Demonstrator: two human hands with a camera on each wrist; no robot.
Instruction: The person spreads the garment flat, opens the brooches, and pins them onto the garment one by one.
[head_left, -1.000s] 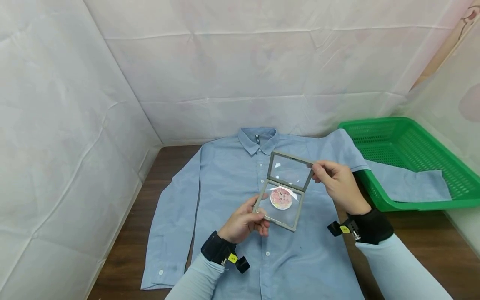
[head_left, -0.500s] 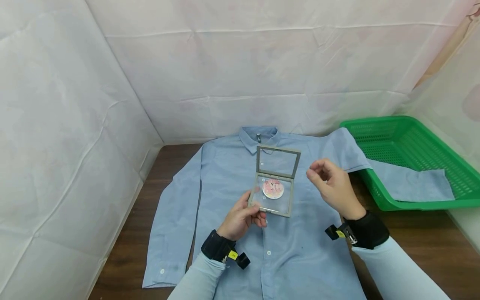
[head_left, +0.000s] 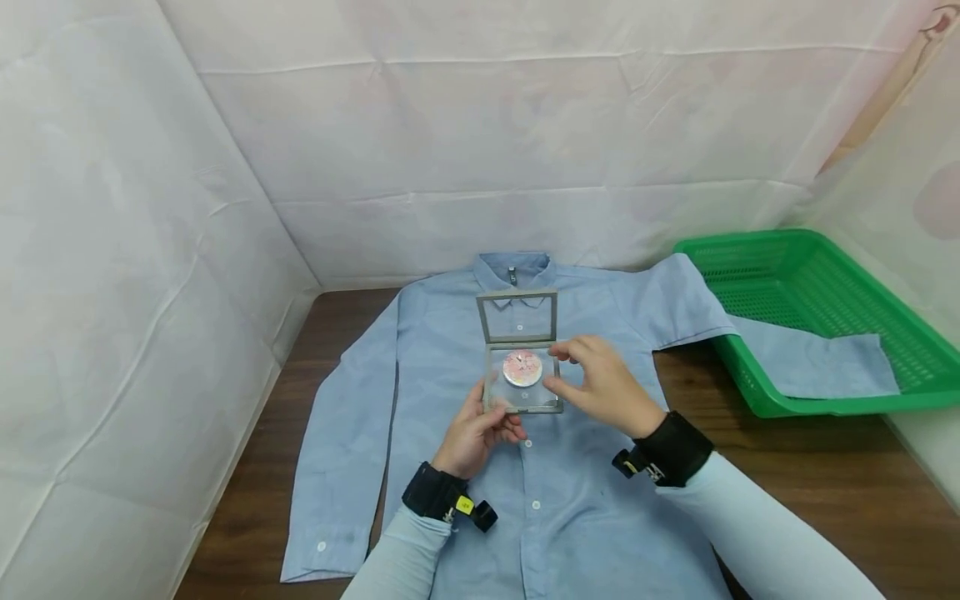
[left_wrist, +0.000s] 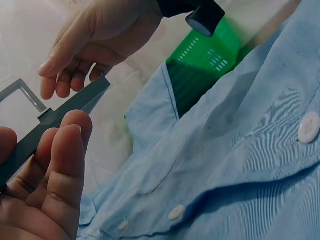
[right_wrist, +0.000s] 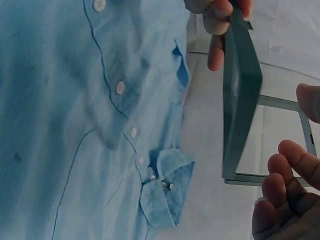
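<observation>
A square, grey-framed display case (head_left: 519, 342) with clear film panels stands unfolded at its hinge, one panel raised at the far side. On its lower panel sits a round pink badge (head_left: 522, 367). My left hand (head_left: 477, 435) grips the lower panel's near left corner, thumb on top and fingers beneath. Over the panel's right edge, beside the badge, hovers my right hand (head_left: 603, 387), thumb and fingers parted and loosely bent. The left wrist view has the case (left_wrist: 55, 116) edge-on; the badge is hidden there. Under both hands a light blue shirt (head_left: 450, 350) lies spread out.
A green perforated basket (head_left: 810, 410) stands at the right, with one shirt sleeve (head_left: 832, 367) draped into it. White cloth walls (head_left: 480, 150) enclose the brown wooden table (head_left: 300, 358) at the back and both sides.
The right hand let go of the raised panel's corner, drew back, then came left over the lower panel beside the badge. The left hand shifted the case left and turned it squarer to the view.
</observation>
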